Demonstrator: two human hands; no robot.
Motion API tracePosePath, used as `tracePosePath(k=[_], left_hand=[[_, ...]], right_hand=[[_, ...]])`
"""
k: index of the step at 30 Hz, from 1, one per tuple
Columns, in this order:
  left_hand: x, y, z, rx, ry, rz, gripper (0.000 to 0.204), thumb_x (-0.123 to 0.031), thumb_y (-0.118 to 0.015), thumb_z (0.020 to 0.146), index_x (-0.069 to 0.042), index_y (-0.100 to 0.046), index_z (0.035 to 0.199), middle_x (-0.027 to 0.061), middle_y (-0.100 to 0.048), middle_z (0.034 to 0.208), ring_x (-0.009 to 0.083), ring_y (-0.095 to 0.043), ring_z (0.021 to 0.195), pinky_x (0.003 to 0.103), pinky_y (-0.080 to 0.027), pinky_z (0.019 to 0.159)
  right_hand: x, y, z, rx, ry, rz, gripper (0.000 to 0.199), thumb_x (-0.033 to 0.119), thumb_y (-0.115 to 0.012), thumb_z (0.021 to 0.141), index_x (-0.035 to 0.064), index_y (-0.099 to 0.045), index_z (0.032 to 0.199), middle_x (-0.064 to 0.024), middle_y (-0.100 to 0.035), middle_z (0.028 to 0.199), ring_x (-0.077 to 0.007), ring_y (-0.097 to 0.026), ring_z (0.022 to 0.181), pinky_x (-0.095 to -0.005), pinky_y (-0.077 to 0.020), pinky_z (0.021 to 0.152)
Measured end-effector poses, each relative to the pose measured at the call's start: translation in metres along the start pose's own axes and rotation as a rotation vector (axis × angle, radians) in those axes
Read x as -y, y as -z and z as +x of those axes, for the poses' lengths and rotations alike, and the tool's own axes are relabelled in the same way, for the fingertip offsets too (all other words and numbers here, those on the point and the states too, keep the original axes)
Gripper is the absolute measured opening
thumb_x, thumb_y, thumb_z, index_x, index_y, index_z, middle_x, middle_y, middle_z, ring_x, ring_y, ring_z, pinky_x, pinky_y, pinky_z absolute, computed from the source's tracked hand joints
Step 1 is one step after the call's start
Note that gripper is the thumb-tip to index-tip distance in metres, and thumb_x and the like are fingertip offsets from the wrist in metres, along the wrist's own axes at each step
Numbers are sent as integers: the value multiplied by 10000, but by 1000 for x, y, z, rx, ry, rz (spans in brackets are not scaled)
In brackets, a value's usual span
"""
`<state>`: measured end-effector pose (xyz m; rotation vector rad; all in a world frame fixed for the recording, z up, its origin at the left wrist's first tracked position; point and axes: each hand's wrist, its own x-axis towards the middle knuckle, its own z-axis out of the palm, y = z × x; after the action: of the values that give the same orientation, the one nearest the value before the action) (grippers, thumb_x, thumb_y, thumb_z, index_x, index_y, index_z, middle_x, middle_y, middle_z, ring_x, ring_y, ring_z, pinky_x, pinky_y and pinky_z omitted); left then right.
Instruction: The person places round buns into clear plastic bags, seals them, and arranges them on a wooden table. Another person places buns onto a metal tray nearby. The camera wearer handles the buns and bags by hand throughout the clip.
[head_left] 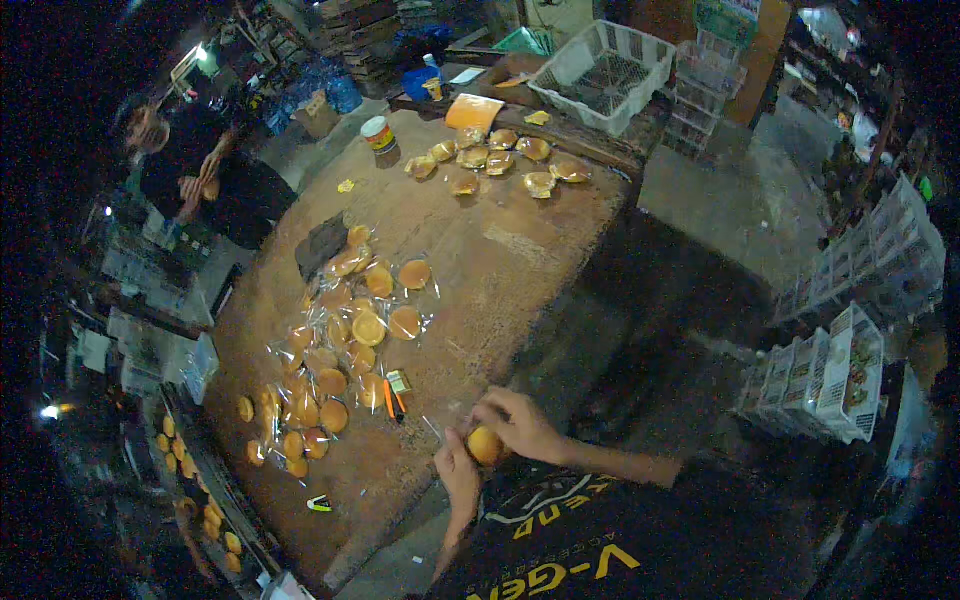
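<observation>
A round golden bun is held close to my body, just off the table's near edge. My left hand grips it from the left side, thumb pointing up. From above and the right, my right hand is closed at the bun's upper edge, its fingertips pinched together near the left thumb. Whether a clear bag is around this bun I cannot tell. Beyond my hands, many similar buns in clear plastic bags lie heaped on the wooden table. An orange-handled cutter and a small box lie beside the heap.
A small stapler-like tool lies near the table's left front. More wrapped buns, a jar and an orange sheet are at the far end. White crates stand behind and at right. A person is at far left.
</observation>
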<state>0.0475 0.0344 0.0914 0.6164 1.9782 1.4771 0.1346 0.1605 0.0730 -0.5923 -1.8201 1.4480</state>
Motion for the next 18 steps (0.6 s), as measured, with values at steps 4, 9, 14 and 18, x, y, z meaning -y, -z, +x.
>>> tracePosePath(k=[4, 9, 14, 18], left_hand=[[-46, -83, -1, 33, -99, -21, 496, -295, -384, 1106, 83, -705, 1112, 110, -717, 970, 151, -651, 872, 299, -527, 819], [-58, -163, 3, 141, -90, 39, 577, -381, -328, 1112, 60, -701, 1087, 111, -717, 982, 182, -666, 916, 317, -537, 852], [-77, -213, 6, 237, -196, -26, 595, -371, -300, 1115, 86, -680, 1089, 131, -717, 1050, 207, -674, 954, 337, -513, 914], [-109, -215, 8, 365, -181, 50, 616, -397, -291, 1115, 62, -695, 1047, 112, -722, 1006, 192, -670, 915, 327, -511, 901]], right_hand=[[-10, 89, -9, -121, -154, 105, 272, 194, -572, 1023, -19, -560, 854, -113, -542, 728, -197, -505, 661, -346, -429, 623], [-6, 156, -8, -355, -159, -14, 282, 205, -562, 1033, -17, -603, 865, -162, -594, 750, -285, -533, 652, -396, -450, 645], [-7, 216, -11, -427, -207, -94, 375, 277, -498, 1069, -7, -614, 853, -130, -604, 707, -290, -552, 647, -388, -466, 654], [-12, 247, -9, -238, -283, 170, 361, 303, -492, 1072, 10, -631, 913, -87, -604, 722, -232, -553, 645, -335, -471, 655]])
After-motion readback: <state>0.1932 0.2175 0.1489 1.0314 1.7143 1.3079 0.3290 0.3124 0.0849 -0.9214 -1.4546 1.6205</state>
